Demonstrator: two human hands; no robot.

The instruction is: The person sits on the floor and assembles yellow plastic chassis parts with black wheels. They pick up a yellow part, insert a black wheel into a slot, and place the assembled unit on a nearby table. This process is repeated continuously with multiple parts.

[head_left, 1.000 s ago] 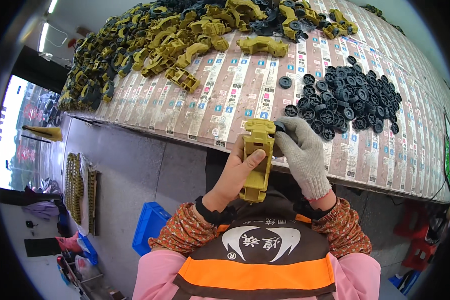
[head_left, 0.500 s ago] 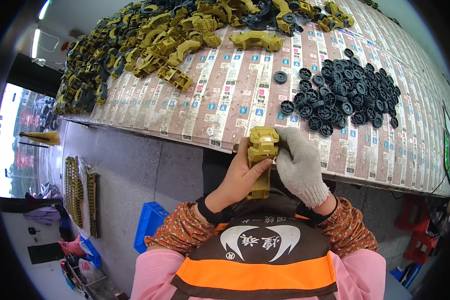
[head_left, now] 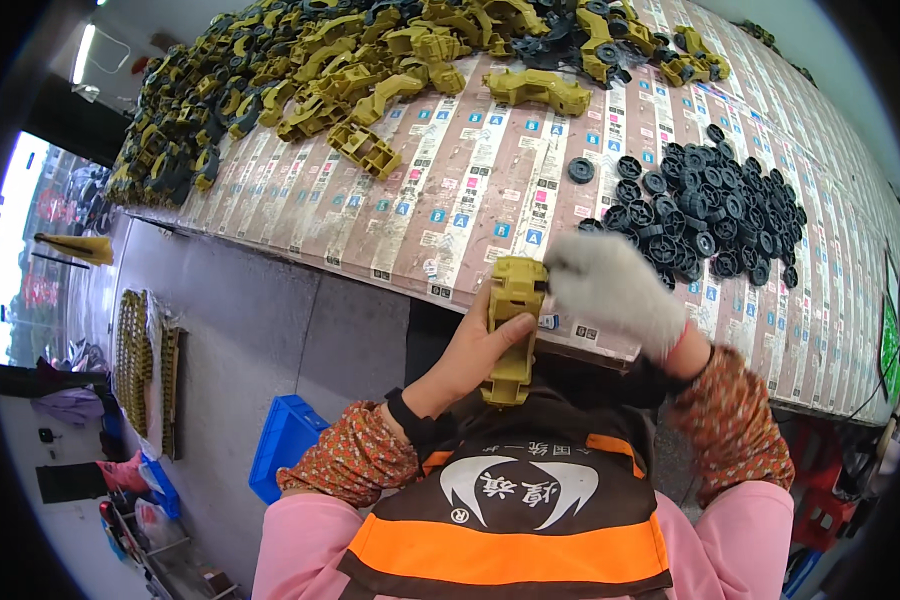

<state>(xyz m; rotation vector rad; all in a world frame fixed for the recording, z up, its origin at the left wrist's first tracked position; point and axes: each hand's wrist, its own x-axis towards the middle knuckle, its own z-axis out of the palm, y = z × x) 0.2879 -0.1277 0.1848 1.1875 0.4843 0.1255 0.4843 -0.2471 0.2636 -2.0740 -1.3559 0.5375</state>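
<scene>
My left hand [head_left: 470, 350] is bare and wraps round a mustard-yellow plastic toy vehicle body [head_left: 515, 335], thumb across its face. The piece stands roughly upright in front of my apron, just off the table's near edge. My right hand [head_left: 615, 290], in a white knitted glove, is smeared by motion beside the upper right of that body. Its fingertips are near a small dark spot on the body's side, and whether they hold anything is not clear. Beyond the glove lies a heap of black toy wheels [head_left: 715, 205]; a single wheel [head_left: 581, 170] rests to its left.
A large heap of yellow bodies with black wheels [head_left: 220, 110] covers the table's far left. Separate yellow bodies [head_left: 538, 91] lie near the far edge. The table [head_left: 340, 235] is covered with printed sheeting. A blue crate [head_left: 282, 445] stands on the floor at left; red crates [head_left: 820, 480] are at right.
My gloved right hand has shifted and turned beside the yellow body, its forearm swinging outward to the right. My left hand keeps its hold, and the body has turned slightly. The whole view has shifted a little.
</scene>
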